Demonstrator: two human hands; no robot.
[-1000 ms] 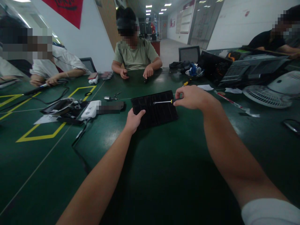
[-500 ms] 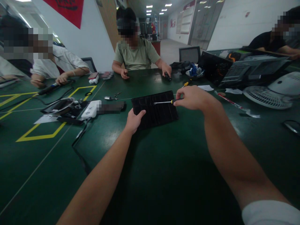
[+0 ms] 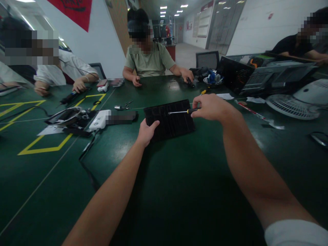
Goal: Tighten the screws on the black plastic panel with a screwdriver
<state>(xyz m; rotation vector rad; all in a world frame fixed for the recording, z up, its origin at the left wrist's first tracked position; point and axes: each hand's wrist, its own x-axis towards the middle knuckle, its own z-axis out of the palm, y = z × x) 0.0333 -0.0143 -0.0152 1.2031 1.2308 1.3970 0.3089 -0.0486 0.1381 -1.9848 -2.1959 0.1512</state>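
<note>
Black panel (image 3: 179, 126) gripped at its left edge by the left hand (image 3: 148, 132), right hand (image 3: 208, 106) closed around a screwdriver (image 3: 190, 111).
Green tabletop (image 3: 184, 184) spreads nearside; lit corridor (image 3: 186, 54) far.

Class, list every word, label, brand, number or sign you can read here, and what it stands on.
No text can be read.
Red hanging banner: dark characters, cut off and blurred.
White plastic block: faint marks, too small.
Pink-and-white wall posters: too blurred.
Black rectangular panel and silver-shafted screwdriver with black-and-yellow handle: no lettering visible.
</note>
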